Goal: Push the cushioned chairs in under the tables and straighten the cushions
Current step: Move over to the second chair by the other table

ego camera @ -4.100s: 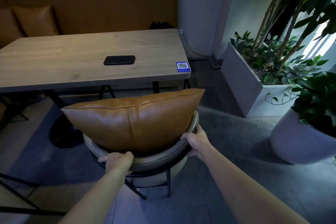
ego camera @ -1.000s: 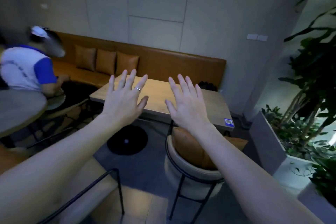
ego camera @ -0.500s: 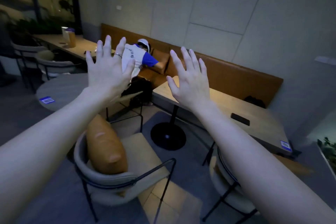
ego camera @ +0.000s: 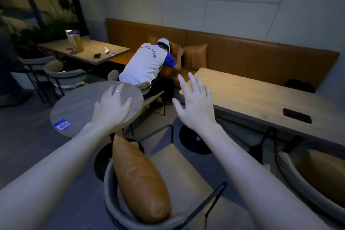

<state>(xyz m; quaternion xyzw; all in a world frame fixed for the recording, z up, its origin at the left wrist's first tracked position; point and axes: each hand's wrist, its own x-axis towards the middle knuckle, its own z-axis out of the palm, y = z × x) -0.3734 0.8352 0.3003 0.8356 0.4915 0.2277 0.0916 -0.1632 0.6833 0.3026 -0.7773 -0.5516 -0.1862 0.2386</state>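
A cushioned chair with a black metal frame stands below me, out on the floor between the round table and the long wooden table. A tan leather cushion leans against its curved back, slightly askew. My left hand and my right hand hover above the chair with fingers spread, holding nothing. At the right edge a second chair with its own tan cushion sits tucked against the long table.
A person in a white and blue shirt bends over the orange bench and its cushions. A black phone lies on the long table. More grey chairs and another table stand at the back left.
I let go of the first chair and turned left. Both hands rose open and have now dropped lower over the chair by the round table.
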